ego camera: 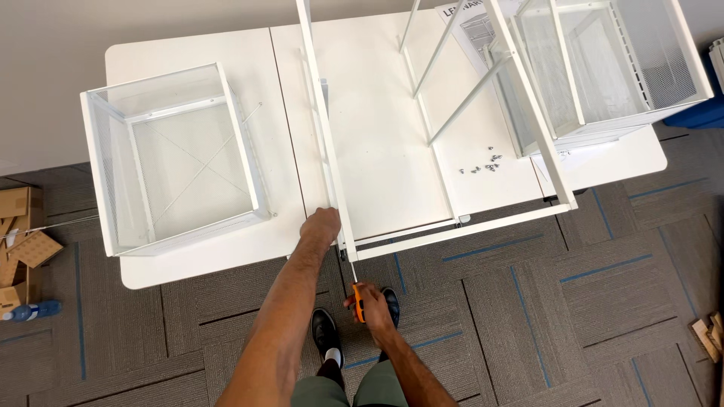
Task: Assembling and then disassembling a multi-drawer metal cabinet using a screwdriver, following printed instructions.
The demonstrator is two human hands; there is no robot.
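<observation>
A white metal frame point(452, 230) lies across two white tables point(377, 136), its near corner hanging over the table edge. My left hand point(321, 225) grips the frame's left upright near that corner. My right hand point(369, 303) is closed on an orange-handled screwdriver point(357, 294), whose shaft points up into the underside of the frame's corner at the table edge. Both forearms reach in from the bottom of the view.
A white mesh drawer basket point(177, 218) stands on the left table. Another mesh basket point(603, 68) sits at the far right, partly off the table. Several small dark screws point(483, 166) lie beside an instruction sheet point(467, 22). Cardboard pieces point(23, 234) and a bottle point(30, 310) lie on the carpet.
</observation>
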